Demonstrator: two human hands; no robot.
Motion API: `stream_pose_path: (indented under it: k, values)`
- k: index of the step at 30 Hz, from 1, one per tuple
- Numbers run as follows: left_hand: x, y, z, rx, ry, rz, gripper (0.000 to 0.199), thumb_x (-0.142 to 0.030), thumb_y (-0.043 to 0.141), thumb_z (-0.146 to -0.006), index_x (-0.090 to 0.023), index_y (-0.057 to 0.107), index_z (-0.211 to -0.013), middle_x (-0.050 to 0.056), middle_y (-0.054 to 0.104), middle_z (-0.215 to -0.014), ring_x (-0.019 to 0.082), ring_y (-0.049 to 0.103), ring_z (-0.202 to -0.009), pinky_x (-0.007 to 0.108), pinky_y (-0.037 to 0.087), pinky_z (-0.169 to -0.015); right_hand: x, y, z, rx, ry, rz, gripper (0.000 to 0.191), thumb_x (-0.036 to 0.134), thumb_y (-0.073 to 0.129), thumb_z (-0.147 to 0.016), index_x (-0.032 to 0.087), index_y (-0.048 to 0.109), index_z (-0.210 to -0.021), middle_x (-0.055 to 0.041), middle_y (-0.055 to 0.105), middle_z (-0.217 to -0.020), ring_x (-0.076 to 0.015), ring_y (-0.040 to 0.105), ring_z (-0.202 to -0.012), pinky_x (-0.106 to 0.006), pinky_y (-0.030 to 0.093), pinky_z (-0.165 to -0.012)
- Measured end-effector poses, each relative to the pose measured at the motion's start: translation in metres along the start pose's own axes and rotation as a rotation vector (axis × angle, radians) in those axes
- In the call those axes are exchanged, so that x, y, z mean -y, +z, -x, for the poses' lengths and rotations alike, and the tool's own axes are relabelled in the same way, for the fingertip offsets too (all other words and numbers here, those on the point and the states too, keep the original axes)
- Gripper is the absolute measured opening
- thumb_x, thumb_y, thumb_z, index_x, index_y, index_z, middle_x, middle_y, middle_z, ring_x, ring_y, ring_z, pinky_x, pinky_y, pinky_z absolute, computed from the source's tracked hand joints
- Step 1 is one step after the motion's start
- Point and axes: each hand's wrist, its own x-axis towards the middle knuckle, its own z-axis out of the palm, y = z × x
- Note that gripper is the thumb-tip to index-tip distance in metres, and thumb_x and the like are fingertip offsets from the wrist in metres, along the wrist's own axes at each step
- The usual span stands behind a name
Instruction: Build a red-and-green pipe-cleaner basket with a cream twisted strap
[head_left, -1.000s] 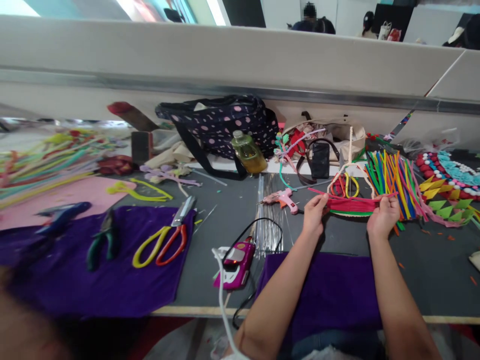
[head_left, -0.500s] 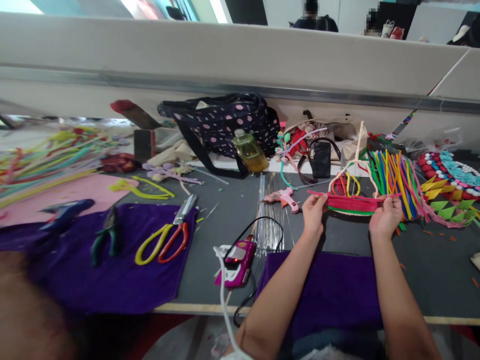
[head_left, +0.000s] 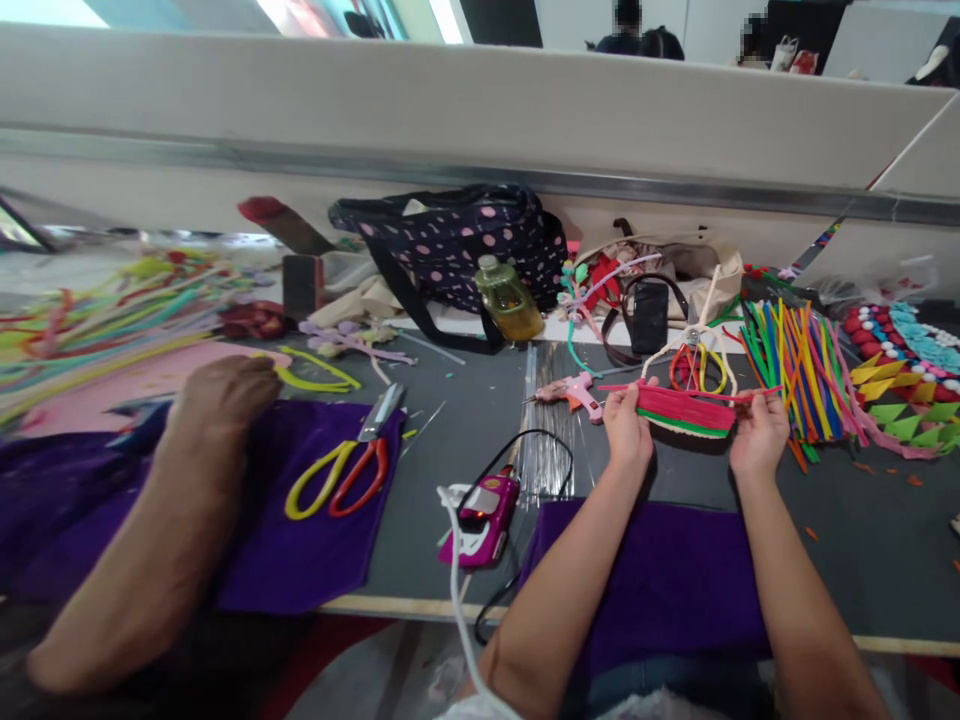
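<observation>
A small panel [head_left: 686, 408] of pink rows above a green band and a cream edge hangs between my hands, tilted down to the right. A cream cord [head_left: 726, 315] rises from it as a loop. Along its top edge runs a thin pink strip that looks like a pipe cleaner [head_left: 766, 392], its ends sticking out past my fingers. My left hand [head_left: 628, 428] pinches the strip at the panel's left end. At the right end my right hand [head_left: 759, 437] pinches it too. Behind the panel lie scissors [head_left: 697, 370] with red and yellow handles.
Coloured strips [head_left: 806, 370] lie right. A pink glue gun [head_left: 574, 392], clear glue sticks [head_left: 551, 465], a magenta device [head_left: 484, 520] with cables and large scissors [head_left: 341, 475] lie left. A co-worker's hand [head_left: 225, 400] reaches over a purple cloth [head_left: 307, 570]. A bottle [head_left: 506, 300] stands behind.
Both my hands have shifted slightly left with the panel, which now slopes down to the right. A co-worker's arm has reached in over the purple cloth, covering the pliers.
</observation>
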Motion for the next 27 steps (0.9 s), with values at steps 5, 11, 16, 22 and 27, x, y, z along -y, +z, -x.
stream_pose_path:
  k: [5,11,16,22,27]
  values:
    - [-0.006,0.0,-0.002,-0.011,0.044,0.043,0.031,-0.025,0.076,-0.069,-0.018,0.046,-0.073,0.003,0.071,-0.073,0.022,0.072,-0.081,0.04,0.049,-0.086,-0.002,0.005,0.009,-0.004,0.047,0.039,0.019,0.033,0.07,-0.071,0.019,0.058,-0.076,0.0032,0.062,-0.071,-0.0101,0.059,-0.063,-0.025,0.047,-0.064]
    - [-0.013,0.001,-0.003,-0.011,0.079,0.069,0.03,-0.026,0.075,-0.072,-0.018,0.046,-0.074,0.009,0.074,-0.083,0.021,0.071,-0.081,0.044,0.049,-0.089,-0.009,0.006,0.016,0.004,0.127,0.049,0.019,0.034,0.069,-0.071,0.019,0.058,-0.077,0.0043,0.061,-0.068,-0.0085,0.057,-0.06,-0.022,0.046,-0.063]
    - [-0.015,0.001,-0.003,0.026,0.088,0.073,0.032,-0.031,0.077,-0.07,-0.017,0.048,-0.076,0.009,0.074,-0.086,0.023,0.071,-0.085,0.046,0.047,-0.093,-0.012,0.005,0.016,-0.007,0.203,0.019,0.02,0.032,0.069,-0.069,0.019,0.056,-0.076,0.0058,0.059,-0.065,-0.0085,0.056,-0.058,-0.022,0.047,-0.061]
    - [-0.014,0.005,0.003,0.075,0.127,0.063,0.036,-0.035,0.079,-0.068,-0.018,0.048,-0.078,0.007,0.073,-0.082,0.025,0.07,-0.091,0.048,0.047,-0.093,-0.011,0.005,0.013,-0.04,0.206,0.06,0.018,0.032,0.066,-0.07,0.02,0.055,-0.077,0.0045,0.06,-0.069,-0.0094,0.057,-0.06,-0.023,0.046,-0.06]
    - [-0.016,0.009,0.008,0.094,0.161,0.079,0.037,-0.035,0.08,-0.066,-0.018,0.05,-0.079,0.003,0.071,-0.08,0.024,0.07,-0.091,0.047,0.047,-0.093,-0.009,0.006,0.012,-0.072,0.068,0.172,0.017,0.029,0.068,-0.069,0.019,0.056,-0.075,0.005,0.057,-0.068,-0.0084,0.052,-0.058,-0.021,0.042,-0.058]
